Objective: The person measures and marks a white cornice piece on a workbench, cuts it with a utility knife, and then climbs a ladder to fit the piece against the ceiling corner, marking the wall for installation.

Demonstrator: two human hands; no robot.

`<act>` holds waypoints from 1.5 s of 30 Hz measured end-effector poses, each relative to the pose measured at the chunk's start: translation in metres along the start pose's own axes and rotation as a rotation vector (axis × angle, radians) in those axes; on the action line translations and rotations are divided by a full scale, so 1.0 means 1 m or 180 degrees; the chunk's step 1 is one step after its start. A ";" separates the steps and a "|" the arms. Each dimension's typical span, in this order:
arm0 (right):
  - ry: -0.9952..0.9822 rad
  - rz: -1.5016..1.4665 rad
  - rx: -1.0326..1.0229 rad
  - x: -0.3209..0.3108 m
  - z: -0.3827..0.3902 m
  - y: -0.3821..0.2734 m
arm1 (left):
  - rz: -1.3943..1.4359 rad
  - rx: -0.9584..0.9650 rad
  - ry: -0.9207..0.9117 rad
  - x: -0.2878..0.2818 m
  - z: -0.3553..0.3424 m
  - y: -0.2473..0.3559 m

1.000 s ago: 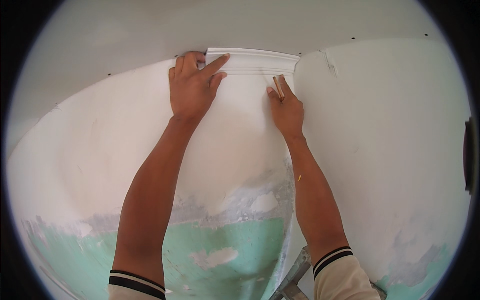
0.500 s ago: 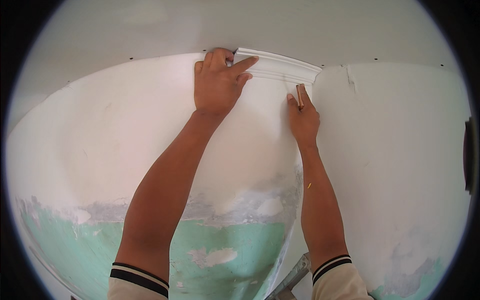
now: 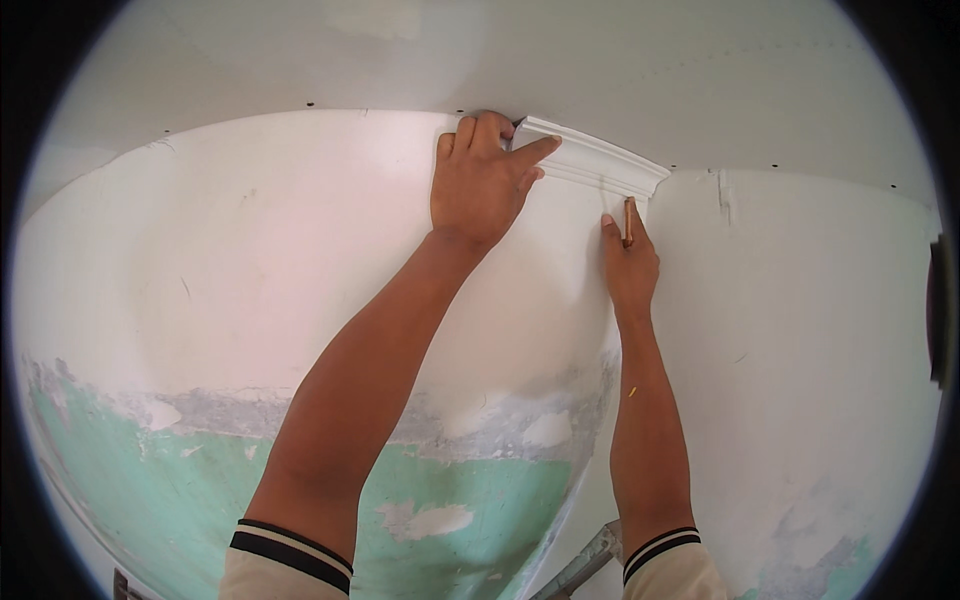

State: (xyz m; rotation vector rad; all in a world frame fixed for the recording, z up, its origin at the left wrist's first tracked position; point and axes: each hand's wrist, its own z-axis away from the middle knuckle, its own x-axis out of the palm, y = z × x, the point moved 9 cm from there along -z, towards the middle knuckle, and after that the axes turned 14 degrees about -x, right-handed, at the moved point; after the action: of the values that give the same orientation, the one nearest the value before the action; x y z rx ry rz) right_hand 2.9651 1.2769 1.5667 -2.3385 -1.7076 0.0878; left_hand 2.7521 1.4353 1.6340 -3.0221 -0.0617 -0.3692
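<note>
A short piece of white crown moulding [image 3: 590, 162] is up against the ceiling, its right end at the corner of two walls. My left hand [image 3: 483, 178] grips its left end: the index finger lies along the moulding's face, the thumb sits at its lower edge and the other fingers bend beside the end. Below the right end, my right hand [image 3: 632, 262] is closed on a thin brown stick that looks like a pencil [image 3: 629, 222]. The stick points up, close under the moulding's lower edge. Whether its tip touches the wall or the moulding I cannot tell.
White plaster covers the upper wall [image 3: 250, 260], with peeling green paint [image 3: 210, 480] below. The right wall [image 3: 800, 320] has a crack near the ceiling [image 3: 600, 60]. A grey metal bar [image 3: 590, 562] slants at the bottom. Something dark [image 3: 938, 312] stands at the right edge.
The whole view has shifted, so the moulding and both hands appear lower and farther right. Both hands keep their places on and under the moulding.
</note>
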 end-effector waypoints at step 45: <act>0.0065 -0.0053 -0.0106 0.002 -0.001 0.008 | -0.0010 0.0037 0.0013 0.004 0.002 0.001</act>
State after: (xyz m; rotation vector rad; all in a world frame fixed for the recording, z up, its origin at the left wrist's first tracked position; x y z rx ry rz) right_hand 2.9737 1.2762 1.5660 -2.3401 -1.7315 0.0327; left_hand 2.7569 1.4343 1.6327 -3.0102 -0.0683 -0.3739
